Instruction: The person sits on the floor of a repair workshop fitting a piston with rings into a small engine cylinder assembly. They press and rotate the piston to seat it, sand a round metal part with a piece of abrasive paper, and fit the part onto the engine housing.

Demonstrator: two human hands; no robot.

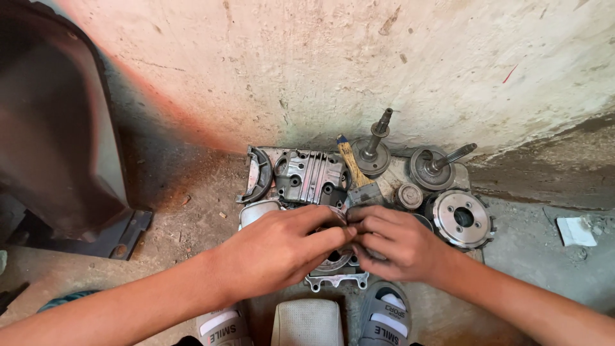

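Observation:
My left hand (282, 247) and my right hand (394, 243) meet fingertip to fingertip over a round metal engine part (333, 263) that lies on a flat tray (269, 154) against the wall. Both hands pinch something small between their fingers; what it is stays hidden. Just beyond the fingers lies a paintbrush (357, 176) with a wooden handle. A ribbed metal cover (311, 176) sits behind my left hand. Under the hands a flat gasket-shaped plate (336, 280) sticks out.
Two shafts with round discs (373, 150) (439, 166) stand at the back of the tray, a toothed clutch hub (461, 219) at the right. A curved metal piece (256, 176) lies at the left. My sandalled feet (383, 317) frame a pale block (307, 322). A dark machine body (57, 128) stands left.

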